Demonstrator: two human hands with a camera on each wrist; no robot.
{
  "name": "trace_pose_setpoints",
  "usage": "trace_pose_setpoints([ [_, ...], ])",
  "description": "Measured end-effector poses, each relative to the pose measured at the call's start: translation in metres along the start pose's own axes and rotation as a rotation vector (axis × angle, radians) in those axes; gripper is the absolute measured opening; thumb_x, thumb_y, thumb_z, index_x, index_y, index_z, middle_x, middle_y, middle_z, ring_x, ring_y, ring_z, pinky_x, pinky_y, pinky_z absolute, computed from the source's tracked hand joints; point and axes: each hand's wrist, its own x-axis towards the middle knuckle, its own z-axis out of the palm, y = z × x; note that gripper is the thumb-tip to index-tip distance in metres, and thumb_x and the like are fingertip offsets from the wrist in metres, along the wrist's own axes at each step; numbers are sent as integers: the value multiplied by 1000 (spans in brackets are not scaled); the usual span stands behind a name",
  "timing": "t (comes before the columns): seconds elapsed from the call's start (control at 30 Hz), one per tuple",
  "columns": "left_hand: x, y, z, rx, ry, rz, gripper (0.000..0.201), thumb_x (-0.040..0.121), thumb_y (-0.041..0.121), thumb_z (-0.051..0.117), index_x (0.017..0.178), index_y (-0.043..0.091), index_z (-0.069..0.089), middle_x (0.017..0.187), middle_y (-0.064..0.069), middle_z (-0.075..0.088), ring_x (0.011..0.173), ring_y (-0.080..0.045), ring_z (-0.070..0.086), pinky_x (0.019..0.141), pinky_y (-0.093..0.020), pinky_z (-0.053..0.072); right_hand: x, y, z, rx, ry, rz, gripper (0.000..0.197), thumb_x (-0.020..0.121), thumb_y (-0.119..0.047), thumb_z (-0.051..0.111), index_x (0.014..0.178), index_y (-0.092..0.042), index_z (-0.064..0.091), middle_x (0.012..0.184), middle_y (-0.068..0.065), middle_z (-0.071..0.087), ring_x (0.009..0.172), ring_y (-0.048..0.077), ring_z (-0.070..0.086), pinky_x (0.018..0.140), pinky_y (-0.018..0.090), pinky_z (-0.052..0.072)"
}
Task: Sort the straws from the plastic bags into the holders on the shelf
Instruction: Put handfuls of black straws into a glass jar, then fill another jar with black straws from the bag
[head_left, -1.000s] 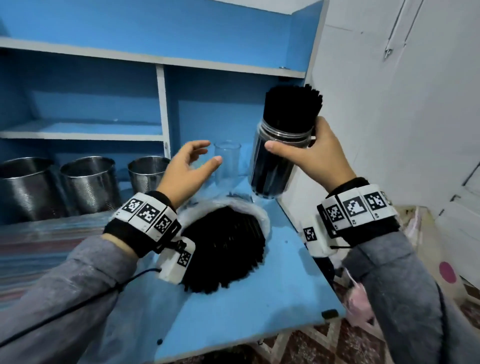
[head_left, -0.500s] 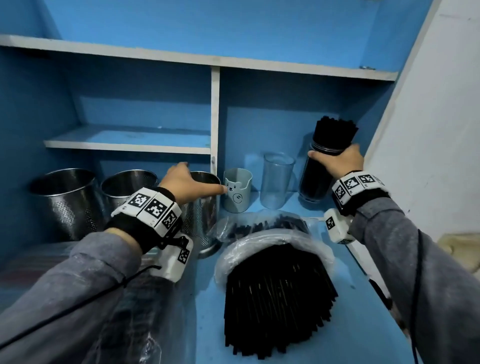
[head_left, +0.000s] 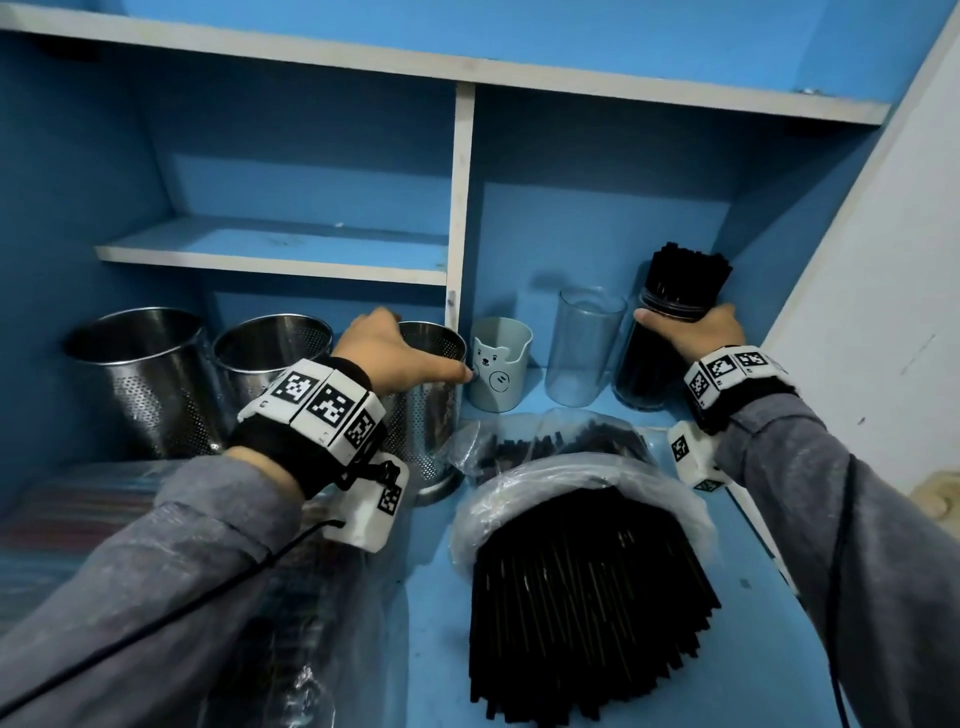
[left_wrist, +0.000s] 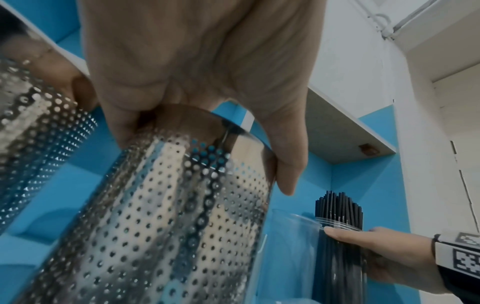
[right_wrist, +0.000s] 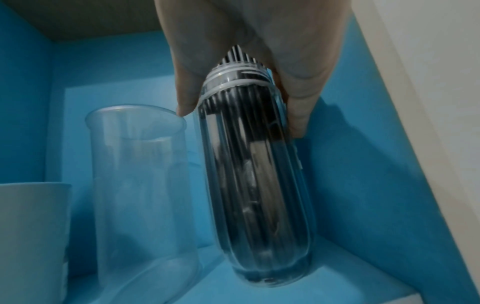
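My right hand (head_left: 696, 332) grips the neck of a clear jar (head_left: 644, 374) packed with black straws (head_left: 685, 280). The jar's base is down at the shelf's back right corner, and in the right wrist view my fingers (right_wrist: 298, 107) curl round the jar (right_wrist: 259, 164). My left hand (head_left: 395, 353) holds the rim of a perforated steel holder (head_left: 426, 426), with fingers over the edge and the thumb (left_wrist: 288, 164) outside. An open plastic bag of black straws (head_left: 587, 587) lies in front of me. A second bag (head_left: 550, 441) lies behind it.
An empty clear glass (head_left: 584, 348) and a pale bear cup (head_left: 498, 369) stand between the two hands. Two more steel holders (head_left: 150, 379) (head_left: 265, 353) stand to the left. Another plastic bag (head_left: 311, 623) lies under my left forearm. A white wall (head_left: 857, 312) closes off the right side.
My right hand has brought the jar of straws down from mid-air into the back right corner. My left hand has moved from open in the air onto the steel holder's rim.
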Motion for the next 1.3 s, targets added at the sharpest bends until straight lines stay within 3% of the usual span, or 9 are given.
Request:
trace_pose_setpoints([
  [0.23, -2, 0, 1, -13, 0, -7, 111, 49, 61, 87, 138, 10, 43, 136, -7, 51, 123, -25, 51, 104, -37, 45, -22, -38, -33, -12, 136, -214, 90, 73, -50, 80, 134, 2, 40, 139, 19, 45, 128, 31, 46, 105, 34, 38],
  [0.4, -3, 0, 2, -33, 7, -5, 111, 50, 58, 88, 138, 9, 43, 138, -8, 50, 124, -25, 51, 103, -36, 45, -42, -88, -31, 90, 66, -411, 63, 79, -44, 75, 123, -4, 53, 116, 9, 59, 104, 19, 57, 90, 26, 43],
  [0.5, -3, 0, 1, -29, 6, -8, 108, 51, 58, 88, 137, 10, 44, 137, -8, 50, 123, -25, 51, 101, -35, 45, -58, -94, -7, 69, -90, -363, 60, 80, -45, 75, 119, -4, 56, 105, 4, 57, 94, 14, 54, 83, 24, 43],
  [0.6, -4, 1, 0, -12, 16, 5, 105, 54, 56, 88, 138, 10, 44, 136, -9, 50, 123, -26, 52, 102, -36, 45, -65, -82, 15, -105, -144, -217, 57, 79, -53, 72, 101, -2, 60, 94, 7, 57, 97, 22, 56, 72, 27, 42],
  [0.67, -4, 1, 1, -6, 17, 8, 103, 56, 55, 88, 138, 10, 43, 136, -9, 49, 124, -26, 51, 103, -37, 45, -65, -74, 23, -141, -177, -106, 75, 78, -56, 72, 120, 4, 55, 115, 16, 60, 113, 31, 58, 79, 29, 42],
  [0.73, -4, 1, 1, -6, 11, 6, 103, 57, 54, 88, 138, 10, 43, 136, -9, 49, 124, -26, 51, 104, -37, 45, -63, -69, 29, -132, -201, -17, 91, 77, -56, 73, 138, 4, 41, 137, 17, 52, 125, 32, 52, 87, 27, 40],
  [0.83, -4, 1, 2, -15, 8, 2, 103, 58, 53, 88, 138, 10, 42, 137, -9, 47, 125, -26, 49, 105, -38, 44, -58, -66, 37, -102, -194, 42, 100, 77, -51, 75, 145, 2, 25, 145, 17, 45, 131, 31, 48, 99, 30, 40],
  [1.0, -4, 0, 3, -6, 11, 5, 106, 57, 55, 87, 140, 10, 40, 140, -10, 44, 128, -27, 47, 107, -41, 42, -55, -63, 50, -76, -187, 54, 98, 82, -45, 74, 148, -4, 16, 145, 18, 45, 130, 32, 49, 101, 32, 39],
  [1.3, -2, -2, -1, 73, -34, 40, 113, 50, 74, 79, 137, 10, 46, 139, -10, 50, 126, -27, 50, 106, -39, 43, -47, -66, 30, -16, -191, -96, 86, 77, -40, 80, 142, -4, 36, 139, 12, 52, 126, 28, 52, 104, 31, 41],
])
